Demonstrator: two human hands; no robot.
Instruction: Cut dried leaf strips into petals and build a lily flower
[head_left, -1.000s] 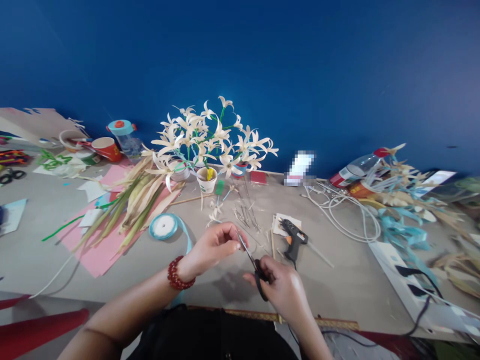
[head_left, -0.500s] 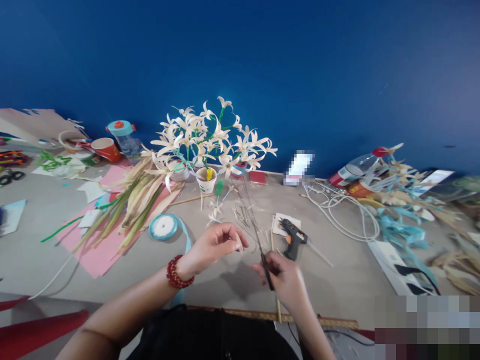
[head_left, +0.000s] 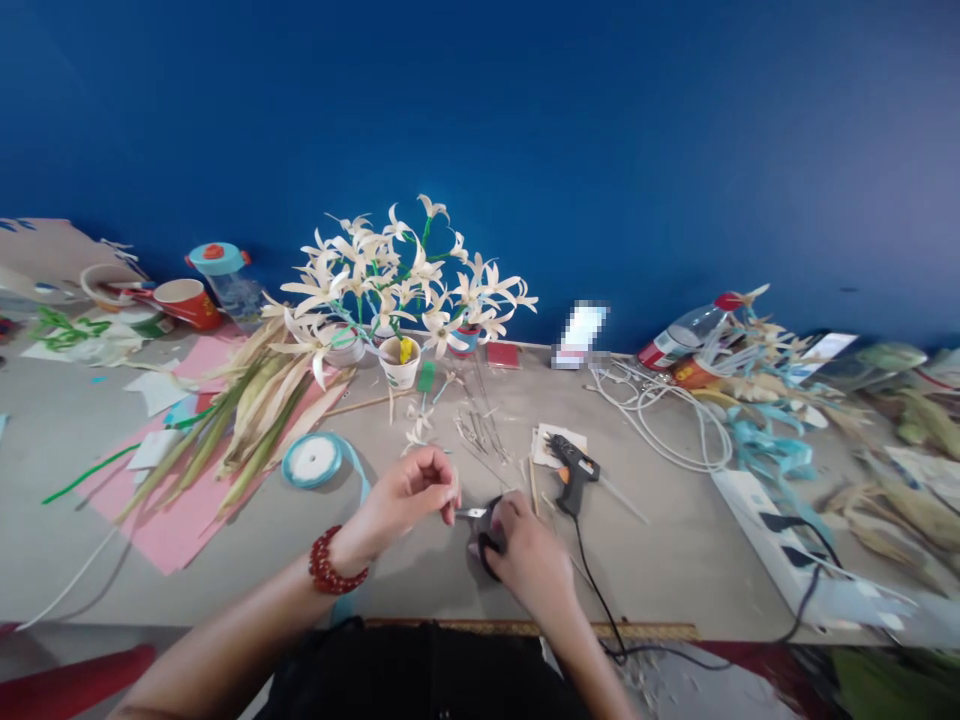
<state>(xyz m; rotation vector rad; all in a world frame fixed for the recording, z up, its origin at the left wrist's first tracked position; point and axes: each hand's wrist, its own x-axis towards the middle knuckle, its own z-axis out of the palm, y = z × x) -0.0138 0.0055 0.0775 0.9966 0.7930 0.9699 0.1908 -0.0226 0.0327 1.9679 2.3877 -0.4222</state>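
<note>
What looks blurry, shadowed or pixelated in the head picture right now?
Head view: the husks at far right look smeared; blocky pixels hide a bright phone-like object; a soft shadow darkens the table between left hand and right hand.

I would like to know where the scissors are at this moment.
In the head view, the scissors are in the right hand at the lower middle, left of the glue gun, pointing toward the left hand.

Counter point(head_left: 660, 560) was grey and cluttered. Pink sheet point(head_left: 169, 535) lay at left, husks point(head_left: 259, 425) spread over it; blue ribbon spool point(head_left: 313, 461) sat near. White paper cup point(head_left: 400, 374) stood farther back. Right of centre, black glue gun point(head_left: 576, 480) lay partly over a white square point(head_left: 543, 450); white power strip point(head_left: 761, 535) farther right.
</note>
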